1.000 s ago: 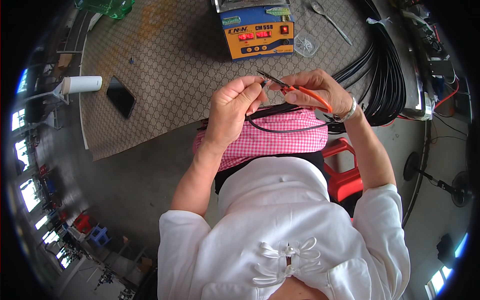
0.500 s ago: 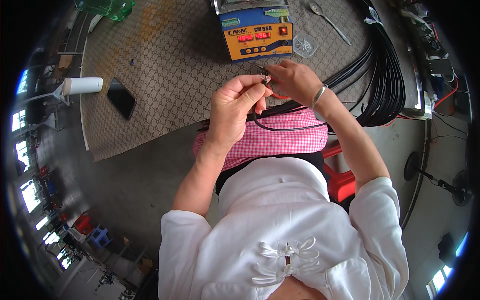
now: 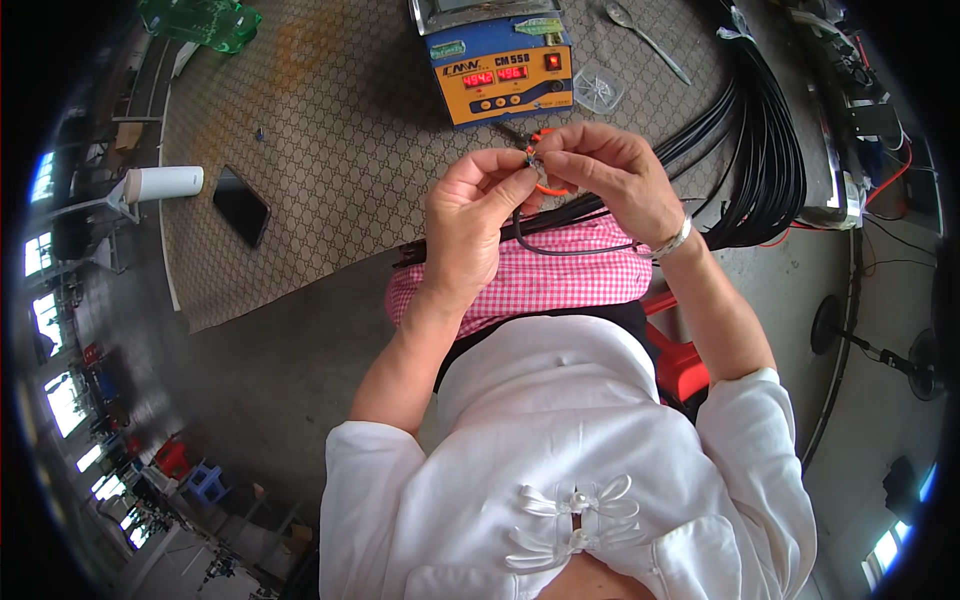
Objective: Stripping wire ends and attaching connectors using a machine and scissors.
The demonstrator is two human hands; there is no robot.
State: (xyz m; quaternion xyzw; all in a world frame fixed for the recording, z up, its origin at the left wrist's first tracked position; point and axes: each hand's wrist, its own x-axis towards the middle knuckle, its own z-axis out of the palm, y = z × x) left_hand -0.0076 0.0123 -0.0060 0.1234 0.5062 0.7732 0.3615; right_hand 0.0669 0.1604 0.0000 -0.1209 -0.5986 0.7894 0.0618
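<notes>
My left hand (image 3: pixel 470 200) is closed in a pinch on the end of a black cable (image 3: pixel 560 250), where thin wires (image 3: pixel 531 160) stick out between the fingertips. From there the cable curves down and to the right over the pink checked cloth on my lap. The thumb and forefinger of my right hand (image 3: pixel 610 175) pinch at those wires, its fingertips almost meeting the left ones. Right behind the fingers is a pair of orange-handled pliers (image 3: pixel 541 134), its dark jaws toward the left. My hands hide part of it, and I cannot tell whether it rests on the table.
A blue and orange powered box (image 3: pixel 505 90) with red displays stands beyond my hands. Beside it are a small clear dish (image 3: pixel 597 90) and a spoon (image 3: pixel 650 45). Black cables (image 3: pixel 765 160) lie bundled at right. A phone (image 3: pixel 241 206), white cup (image 3: pixel 165 184) and green bottle (image 3: pixel 215 22) are left.
My right hand has turned and come back from the pliers, and its fingertips now pinch at the wires. The left hand keeps its hold on the cable end.
</notes>
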